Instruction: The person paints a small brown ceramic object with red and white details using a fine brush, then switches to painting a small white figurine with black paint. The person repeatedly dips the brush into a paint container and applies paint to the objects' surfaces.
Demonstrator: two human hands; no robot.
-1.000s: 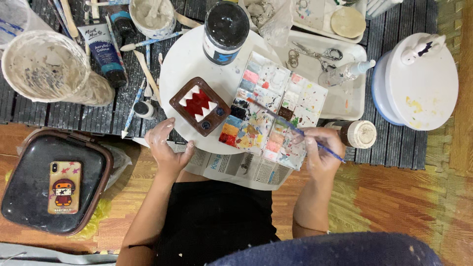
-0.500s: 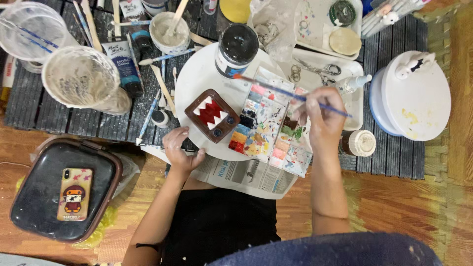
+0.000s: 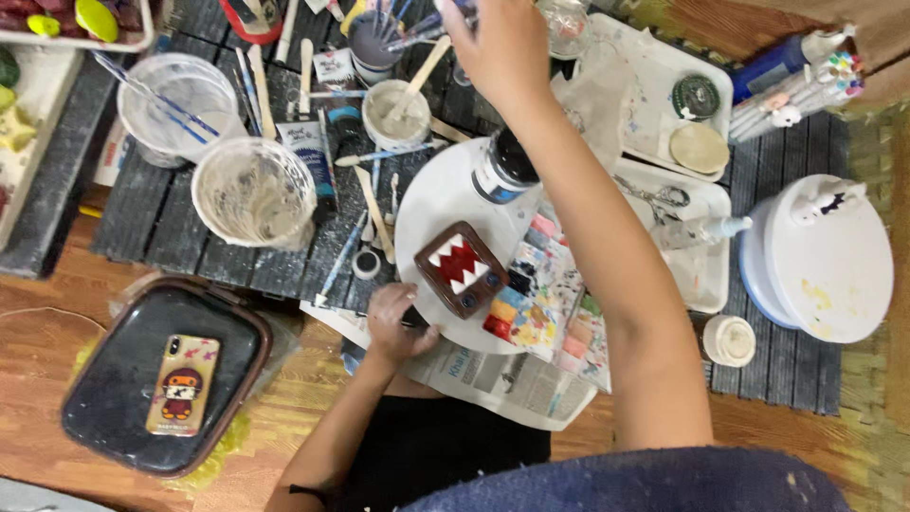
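Right hand pinching brush over brush cup; left hand holds white plate rim. Forearm could knock black-lidded jar (tight clearance).

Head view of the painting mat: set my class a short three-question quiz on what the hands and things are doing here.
1. True or false: the right hand reaches up to the brush cup.
2. What does the left hand rest on: A the phone, B the white round board, C the scissors?
3. What lies in the dark tray?

Key: 1 true. 2 B, at its near edge. 3 A phone in a patterned case.
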